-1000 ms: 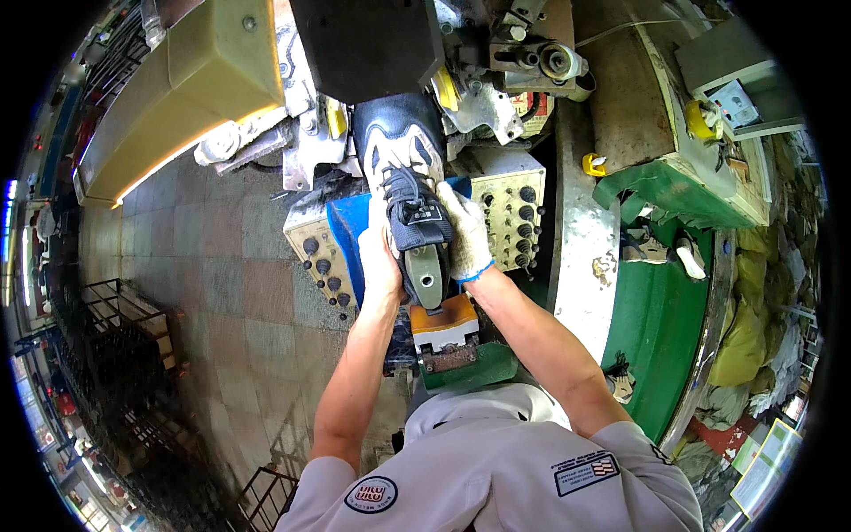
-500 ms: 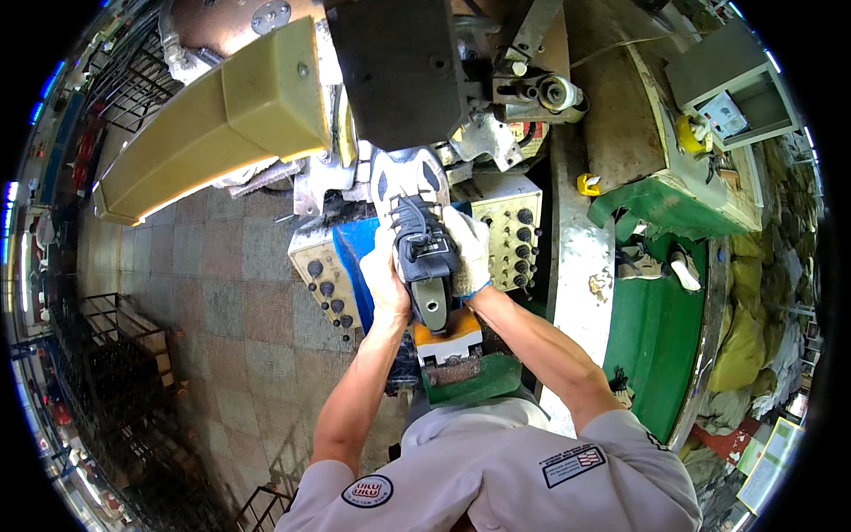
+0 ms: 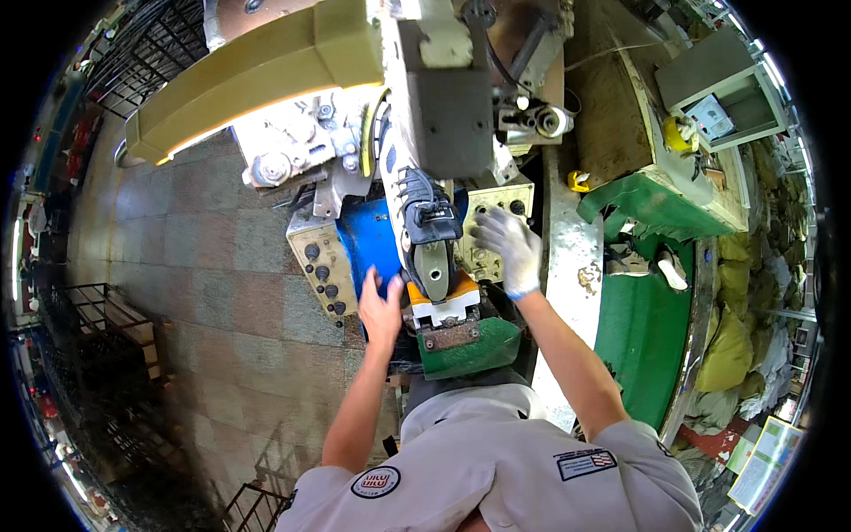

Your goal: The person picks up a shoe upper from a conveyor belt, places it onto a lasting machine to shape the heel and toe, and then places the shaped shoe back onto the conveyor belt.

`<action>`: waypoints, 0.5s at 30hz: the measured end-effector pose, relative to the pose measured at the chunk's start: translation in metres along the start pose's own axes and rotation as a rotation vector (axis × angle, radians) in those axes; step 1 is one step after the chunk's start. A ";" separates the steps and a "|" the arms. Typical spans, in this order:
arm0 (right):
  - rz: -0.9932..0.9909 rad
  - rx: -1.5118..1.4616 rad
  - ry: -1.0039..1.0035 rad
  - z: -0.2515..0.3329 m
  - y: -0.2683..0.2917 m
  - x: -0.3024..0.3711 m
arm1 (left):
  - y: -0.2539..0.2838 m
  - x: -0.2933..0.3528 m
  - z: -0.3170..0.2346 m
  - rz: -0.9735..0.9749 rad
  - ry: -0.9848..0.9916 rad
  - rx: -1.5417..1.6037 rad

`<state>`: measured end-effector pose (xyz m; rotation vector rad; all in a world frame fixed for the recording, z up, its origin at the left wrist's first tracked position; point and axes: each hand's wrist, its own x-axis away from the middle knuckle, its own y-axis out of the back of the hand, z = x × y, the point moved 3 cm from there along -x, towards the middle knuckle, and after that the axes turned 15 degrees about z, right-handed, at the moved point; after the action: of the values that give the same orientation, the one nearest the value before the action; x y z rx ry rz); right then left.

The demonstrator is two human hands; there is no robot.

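Note:
A black and white sneaker [image 3: 430, 206] with black laces sits on a grey shoe last [image 3: 432, 269] in the middle of the machine. Its toe end runs in under the dark machine head [image 3: 445, 120], which hides the front. The last's heel end rests against an orange and white support block [image 3: 445, 306]. My left hand [image 3: 381, 310], bare, is open to the left of the heel, fingers apart and holding nothing. To the right of the shoe, my right hand [image 3: 511, 251] in a white glove is open, clear of the shoe.
A long yellowish cover [image 3: 257, 75] juts out at upper left. Control boxes with black knobs, one on the left [image 3: 316, 270], flank a blue panel [image 3: 365, 235]. On the right, a green-lined conveyor trough [image 3: 647, 328] carries several shoes beside a metal ledge [image 3: 572, 275].
Both hands have let go of the sneaker and drawn apart to either side. Machine parts at its toe have shifted and now close around it.

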<state>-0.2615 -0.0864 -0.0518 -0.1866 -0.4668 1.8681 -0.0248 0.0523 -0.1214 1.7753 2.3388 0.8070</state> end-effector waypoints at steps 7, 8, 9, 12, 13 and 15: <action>-0.281 -0.100 -0.116 0.002 0.086 0.101 | -0.121 0.069 0.177 0.216 0.169 -0.060; -0.294 -0.035 -0.139 0.009 0.078 0.106 | -0.124 0.058 0.180 0.177 0.228 0.161; -0.305 0.031 -0.162 0.013 0.075 0.108 | -0.125 0.059 0.180 0.136 0.259 0.192; -0.340 0.035 -0.183 0.015 0.088 0.113 | -0.076 0.040 0.065 0.254 0.424 0.347; -0.270 0.039 -0.214 0.013 0.074 0.100 | -0.088 0.035 0.111 0.053 0.166 0.560; -0.210 0.073 -0.226 0.016 0.064 0.092 | -0.090 0.024 0.126 0.095 0.189 0.464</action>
<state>-0.3546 -0.0217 -0.0540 0.1204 -0.5497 1.7030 -0.0622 0.1022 -0.2646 2.0727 2.7600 0.4843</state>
